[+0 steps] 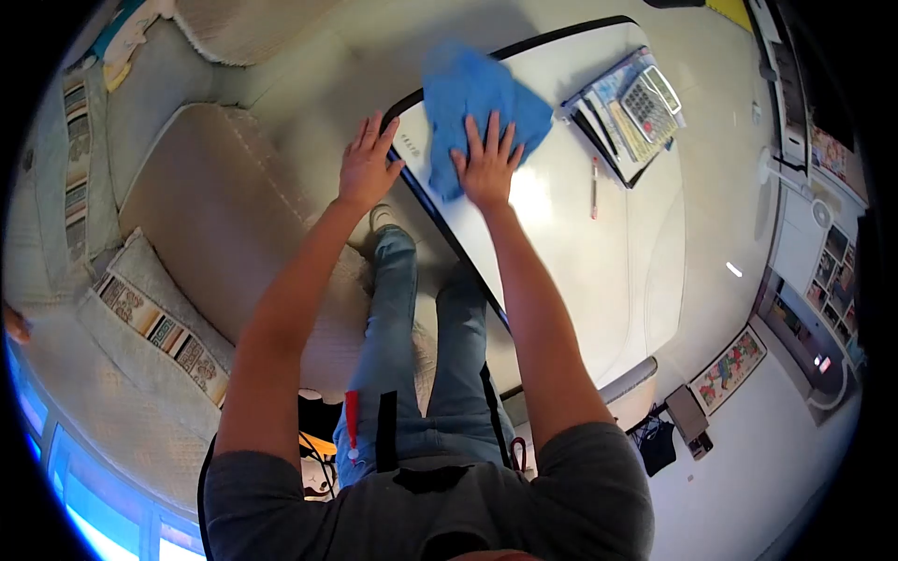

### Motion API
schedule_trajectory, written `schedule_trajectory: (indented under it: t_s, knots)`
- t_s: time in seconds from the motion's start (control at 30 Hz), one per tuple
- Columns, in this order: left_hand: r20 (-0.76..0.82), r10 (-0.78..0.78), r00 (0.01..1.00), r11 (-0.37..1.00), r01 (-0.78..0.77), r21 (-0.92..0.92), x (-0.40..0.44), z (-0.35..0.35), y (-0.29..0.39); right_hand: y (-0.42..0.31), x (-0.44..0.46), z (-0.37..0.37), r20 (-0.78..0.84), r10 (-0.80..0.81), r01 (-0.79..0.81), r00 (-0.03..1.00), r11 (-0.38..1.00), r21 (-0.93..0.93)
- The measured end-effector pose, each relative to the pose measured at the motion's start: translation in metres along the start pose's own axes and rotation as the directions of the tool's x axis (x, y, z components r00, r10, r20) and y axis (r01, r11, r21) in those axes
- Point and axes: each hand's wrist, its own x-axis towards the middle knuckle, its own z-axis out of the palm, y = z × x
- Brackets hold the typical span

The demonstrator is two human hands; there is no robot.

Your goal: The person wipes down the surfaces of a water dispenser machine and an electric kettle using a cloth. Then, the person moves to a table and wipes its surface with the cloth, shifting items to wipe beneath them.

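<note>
A blue cloth point(458, 89) lies spread over the corner of the white table point(580, 271), partly hanging past its dark edge. My right hand point(488, 166) presses flat on the cloth with its fingers apart. To the left, my left hand point(368, 168) has its fingers spread beside the table's dark edge, with nothing in it. Right of the cloth, a red-capped pen point(594, 189) lies on the tabletop. Beyond the pen sits a stack of books and papers point(599, 122) with a grey calculator point(647, 101) on top.
A padded sofa point(201, 201) runs along the left, with a patterned cushion point(164, 323) on it. Part of another person's hand point(16, 323) shows at the far left edge. A white fan point(820, 213) is at the right, and a dark bag point(657, 449) at the lower right.
</note>
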Motion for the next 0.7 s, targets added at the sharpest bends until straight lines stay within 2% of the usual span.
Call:
schedule_trajectory:
  t_s: [0.03, 0.07, 0.17, 0.2, 0.27, 0.4, 0.47, 0.53, 0.6, 0.67, 0.7]
  knots:
    - [0.062, 0.029, 0.998, 0.991, -0.037, 0.126, 0.005, -0.003, 0.008, 0.007, -0.027, -0.004, 0.04, 0.012, -0.012, 0.999, 1.0, -0.006]
    - [0.066, 0.045, 0.997, 0.992, -0.052, 0.118, 0.01, -0.007, 0.015, 0.013, -0.055, -0.011, 0.105, 0.033, -0.033, 0.994, 0.999, 0.006]
    - [0.391, 0.058, 0.919, 0.909, -0.21, 0.36, 0.031, -0.012, 0.031, 0.036, -0.131, -0.02, 0.266, 0.069, -0.07, 0.962, 0.998, -0.003]
    - [0.394, 0.076, 0.916, 0.907, -0.228, 0.353, 0.036, -0.01, 0.031, 0.037, -0.144, -0.026, 0.297, 0.09, -0.085, 0.951, 0.996, -0.028]
    - [0.454, 0.042, 0.89, 0.837, -0.28, 0.47, 0.039, -0.007, 0.032, 0.041, -0.146, -0.032, 0.397, 0.12, -0.119, 0.91, 0.993, -0.029]
    - [0.524, 0.043, 0.851, 0.825, -0.326, 0.462, 0.044, -0.026, 0.038, 0.038, -0.104, -0.028, 0.283, 0.144, -0.159, 0.948, 0.987, 0.029]
    - [0.546, 0.035, 0.837, 0.796, -0.354, 0.491, 0.048, -0.028, 0.042, 0.043, -0.072, -0.027, 0.208, 0.106, -0.13, 0.972, 0.986, 0.106]
    - [0.559, 0.028, 0.829, 0.765, -0.378, 0.522, 0.053, -0.025, 0.04, 0.045, -0.05, -0.03, 0.197, 0.096, -0.122, 0.976, 0.985, 0.124]
    - [0.555, 0.055, 0.83, 0.725, -0.415, 0.549, 0.058, -0.025, 0.051, 0.048, -0.052, -0.023, 0.191, 0.088, -0.116, 0.978, 0.983, 0.142]
    - [0.547, 0.113, 0.83, 0.618, -0.489, 0.616, 0.067, -0.017, 0.058, 0.051, -0.075, -0.018, 0.133, 0.014, -0.031, 0.991, 0.991, 0.126]
    - [0.55, 0.118, 0.827, 0.611, -0.497, 0.616, 0.071, -0.012, 0.068, 0.053, -0.095, -0.021, 0.168, -0.007, -0.02, 0.986, 0.987, 0.158]
